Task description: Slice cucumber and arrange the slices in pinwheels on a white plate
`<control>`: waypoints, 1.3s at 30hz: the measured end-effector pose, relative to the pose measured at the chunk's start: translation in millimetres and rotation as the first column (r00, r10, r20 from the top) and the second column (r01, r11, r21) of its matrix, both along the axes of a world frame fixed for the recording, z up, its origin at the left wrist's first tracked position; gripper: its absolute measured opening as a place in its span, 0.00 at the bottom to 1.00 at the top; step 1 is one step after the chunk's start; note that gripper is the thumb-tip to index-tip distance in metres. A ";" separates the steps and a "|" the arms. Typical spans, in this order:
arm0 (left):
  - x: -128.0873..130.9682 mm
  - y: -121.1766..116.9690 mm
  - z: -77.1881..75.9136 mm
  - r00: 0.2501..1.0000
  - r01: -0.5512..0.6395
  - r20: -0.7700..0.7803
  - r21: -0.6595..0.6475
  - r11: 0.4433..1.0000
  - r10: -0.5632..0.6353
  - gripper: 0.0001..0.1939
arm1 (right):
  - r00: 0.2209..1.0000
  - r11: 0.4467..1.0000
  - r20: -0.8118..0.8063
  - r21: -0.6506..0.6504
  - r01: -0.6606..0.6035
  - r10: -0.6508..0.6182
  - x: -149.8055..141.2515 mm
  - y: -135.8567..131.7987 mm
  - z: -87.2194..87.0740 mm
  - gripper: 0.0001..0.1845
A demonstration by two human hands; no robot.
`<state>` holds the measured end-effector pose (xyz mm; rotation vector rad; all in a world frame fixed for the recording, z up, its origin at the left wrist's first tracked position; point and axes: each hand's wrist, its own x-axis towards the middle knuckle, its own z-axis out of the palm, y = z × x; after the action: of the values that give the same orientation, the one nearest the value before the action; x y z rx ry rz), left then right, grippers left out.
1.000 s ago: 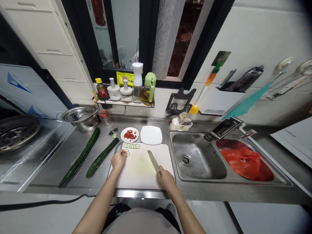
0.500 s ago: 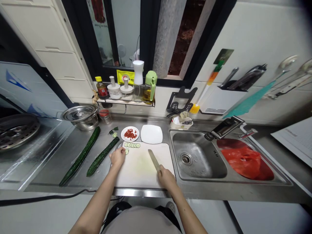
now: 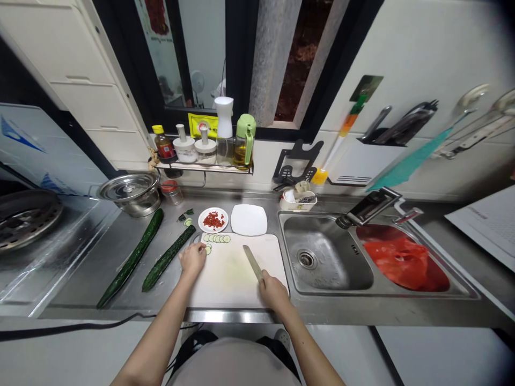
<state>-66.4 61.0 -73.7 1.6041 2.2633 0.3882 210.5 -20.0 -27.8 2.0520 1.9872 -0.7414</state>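
My right hand [image 3: 273, 291] is wrapped round the handle of a knife [image 3: 251, 261], its blade lying over the white cutting board [image 3: 229, 279] and pointing away from me. At the board's left edge, the fingers of my left hand [image 3: 193, 259] pinch at a thin cucumber slice [image 3: 208, 250]. A row of several cucumber slices [image 3: 217, 239] lies along the board's far edge. Left of the board rests a cut cucumber [image 3: 169, 258], with a longer whole cucumber [image 3: 131, 260] beyond it. Small cucumber end pieces [image 3: 186, 216] lie on the counter behind.
Behind the board stand a plate of chopped red pieces [image 3: 213, 220] and a white square plate [image 3: 248, 220]. A steel sink [image 3: 330, 257] is to the right, with a red bag [image 3: 398, 260] in its second basin. A lidded pot [image 3: 134, 194] stands back left; bottles fill a shelf [image 3: 201, 167].
The view has shifted very slightly. My left hand stays at the cucumber slice and my right hand keeps the knife in the same place over the board.
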 end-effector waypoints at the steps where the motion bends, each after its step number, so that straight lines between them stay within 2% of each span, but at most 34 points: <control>1: 1.7 0.4 0.9 1.000 -0.014 0.003 0.007 1.000 0.014 0.14 | 1.000 1.000 0.001 -0.003 -0.001 0.001 -0.4 0.4 0.5 0.17; 7: 22.3 7.7 7.3 1.000 -0.019 0.019 0.068 0.997 0.018 0.15 | 1.000 1.000 0.005 -0.020 -0.008 0.008 -1.6 2.7 3.7 0.17; 12: 49.9 20.4 11.7 0.996 0.086 0.003 0.047 0.995 -0.087 0.16 | 1.000 1.000 0.010 -0.027 -0.001 0.002 -2.6 2.8 4.0 0.16; 17: 68.6 32.1 8.5 0.983 0.173 -0.072 0.030 0.984 -0.171 0.19 | 1.000 1.000 0.016 -0.012 -0.006 0.006 -3.8 1.5 1.9 0.16; 21: 72.3 36.7 2.8 0.972 0.212 -0.105 0.019 0.977 -0.209 0.17 | 1.000 1.000 0.010 -0.002 0.000 0.000 -4.3 0.2 0.8 0.17; 27: 72.4 41.2 -0.3 0.976 0.195 -0.104 0.000 0.981 -0.194 0.16 | 1.000 1.000 0.011 -0.004 -0.009 0.009 -4.4 -0.2 -0.9 0.16; 34: 72.5 43.4 4.8 0.980 0.189 -0.058 0.000 0.982 -0.188 0.13 | 1.000 1.000 0.020 -0.004 -0.011 0.011 -5.5 -0.6 1.8 0.16; 39: 69.4 36.1 12.3 0.977 0.209 0.043 -0.025 0.978 -0.208 0.13 | 1.000 1.000 0.012 -0.004 -0.006 0.006 -5.2 -1.0 2.6 0.17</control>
<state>2.9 97.1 -61.3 1.7806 2.0354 0.3282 205.3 -21.0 -25.1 2.0426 1.9826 -0.7304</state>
